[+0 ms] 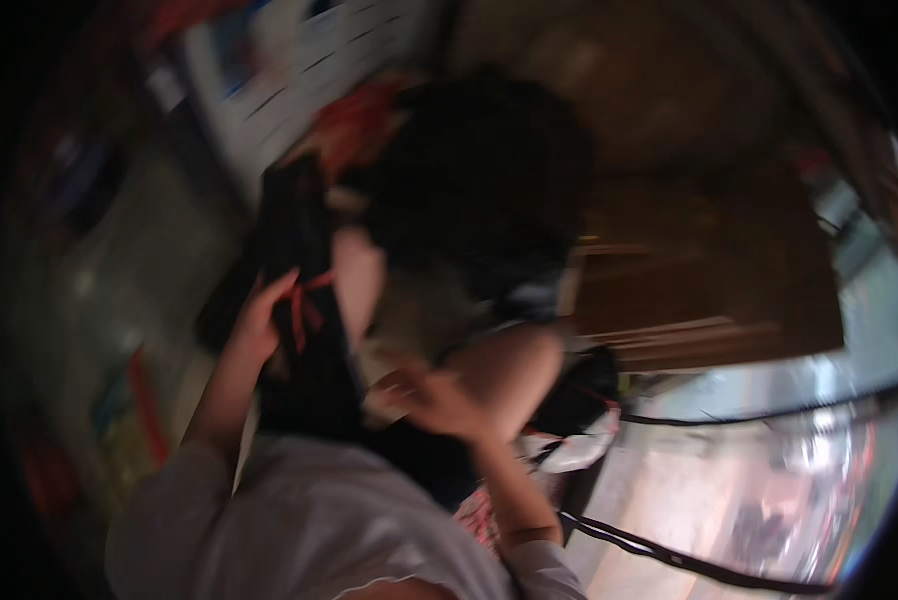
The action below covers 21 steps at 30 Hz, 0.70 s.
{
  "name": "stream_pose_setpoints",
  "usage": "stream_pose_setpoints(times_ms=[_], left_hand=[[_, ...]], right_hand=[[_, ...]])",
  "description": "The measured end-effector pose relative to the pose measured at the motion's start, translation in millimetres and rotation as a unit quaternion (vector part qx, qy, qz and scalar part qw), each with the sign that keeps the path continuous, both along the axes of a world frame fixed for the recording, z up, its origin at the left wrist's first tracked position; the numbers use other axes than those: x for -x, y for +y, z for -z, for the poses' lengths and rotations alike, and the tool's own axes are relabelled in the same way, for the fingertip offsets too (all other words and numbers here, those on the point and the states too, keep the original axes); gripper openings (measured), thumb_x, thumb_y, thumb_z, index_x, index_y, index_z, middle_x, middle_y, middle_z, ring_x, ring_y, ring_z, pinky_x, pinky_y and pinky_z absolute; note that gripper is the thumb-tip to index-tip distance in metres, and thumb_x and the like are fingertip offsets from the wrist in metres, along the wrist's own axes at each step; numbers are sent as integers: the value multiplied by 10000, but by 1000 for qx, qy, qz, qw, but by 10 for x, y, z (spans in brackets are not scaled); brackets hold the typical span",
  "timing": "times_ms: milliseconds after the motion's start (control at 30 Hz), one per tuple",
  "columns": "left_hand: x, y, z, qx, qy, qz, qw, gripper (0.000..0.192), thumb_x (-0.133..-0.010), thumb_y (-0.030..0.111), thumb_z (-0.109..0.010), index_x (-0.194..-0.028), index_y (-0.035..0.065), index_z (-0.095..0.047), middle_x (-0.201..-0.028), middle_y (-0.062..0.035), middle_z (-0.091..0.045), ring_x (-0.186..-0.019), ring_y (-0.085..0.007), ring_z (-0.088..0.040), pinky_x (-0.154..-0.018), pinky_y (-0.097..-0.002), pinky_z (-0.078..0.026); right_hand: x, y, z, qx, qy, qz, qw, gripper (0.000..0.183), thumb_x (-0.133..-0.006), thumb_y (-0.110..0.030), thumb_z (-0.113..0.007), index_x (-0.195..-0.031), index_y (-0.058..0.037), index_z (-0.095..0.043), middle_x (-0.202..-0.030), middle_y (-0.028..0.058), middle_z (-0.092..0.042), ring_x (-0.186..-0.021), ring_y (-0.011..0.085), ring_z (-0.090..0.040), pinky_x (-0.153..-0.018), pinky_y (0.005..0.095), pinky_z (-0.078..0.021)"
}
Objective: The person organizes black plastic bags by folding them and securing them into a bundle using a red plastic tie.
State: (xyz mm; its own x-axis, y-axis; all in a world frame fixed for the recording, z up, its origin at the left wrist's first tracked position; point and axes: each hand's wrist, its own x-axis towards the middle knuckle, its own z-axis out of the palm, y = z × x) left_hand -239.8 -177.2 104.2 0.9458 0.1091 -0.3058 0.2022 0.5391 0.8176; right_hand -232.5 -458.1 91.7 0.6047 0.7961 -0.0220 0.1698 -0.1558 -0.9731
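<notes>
The view is blurred and dark. On the left, my left hand (258,326) is at the edge of a black cloth bundle (310,390) lying across my lap, its thumb on top and its other fingers mostly hidden. A red ribbon (300,304) crosses the bundle beside the thumb. My right hand (438,397) hovers or rests near my bare right knee (528,367), fingers curled; blur hides whether anything is between them. Beyond my knees sits a large black heap (486,172), probably cloth.
Brown cardboard (711,300) stands at the right. Below it are a white plastic bag (584,450) and black cords (681,559) before a bright area. A white printed panel (306,67) leans upper left. A red strip (147,405) lies at the left.
</notes>
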Motion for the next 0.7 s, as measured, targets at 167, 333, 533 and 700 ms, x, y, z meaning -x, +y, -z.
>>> stream_pose_setpoints(times_ms=[167,333,533,700], left_hand=[[511,1013,300,-28,-48,-204,977,322,-891,194,-573,-1153,16,-519,-987,-115,-635,-791,-224,-652,-665,-355,-554],[1439,1753,814,-143,144,-288,936,431,-848,120,-613,-1232,38,-435,-1082,-118,-588,-945,-235,-625,-772,-387,-539],[1730,1829,1636,-178,226,-117,951,633,-796,62,-654,-1362,67,-371,-1195,-82,-563,-1045,-179,-568,-880,-306,-471],[1041,2067,1585,-246,147,-14,958,728,-785,143,-701,-1397,79,-311,-1177,-105,-563,-1008,-190,-571,-869,-331,-477]], right_hand=[[-34,-565,363,-2,116,151,982,473,-900,-154,-585,-1309,16,-419,-1008,127,-640,-882,164,-623,-756,282,-517],[115,-802,395,-30,155,298,941,419,-931,-209,-540,-1277,15,-462,-981,112,-631,-812,135,-603,-740,267,-517],[140,-886,434,-60,156,357,919,403,-936,-197,-530,-1267,23,-460,-955,116,-620,-766,133,-597,-716,253,-512],[72,-958,449,-89,178,368,908,416,-941,-201,-523,-1292,8,-438,-964,112,-624,-765,131,-608,-686,250,-530]])
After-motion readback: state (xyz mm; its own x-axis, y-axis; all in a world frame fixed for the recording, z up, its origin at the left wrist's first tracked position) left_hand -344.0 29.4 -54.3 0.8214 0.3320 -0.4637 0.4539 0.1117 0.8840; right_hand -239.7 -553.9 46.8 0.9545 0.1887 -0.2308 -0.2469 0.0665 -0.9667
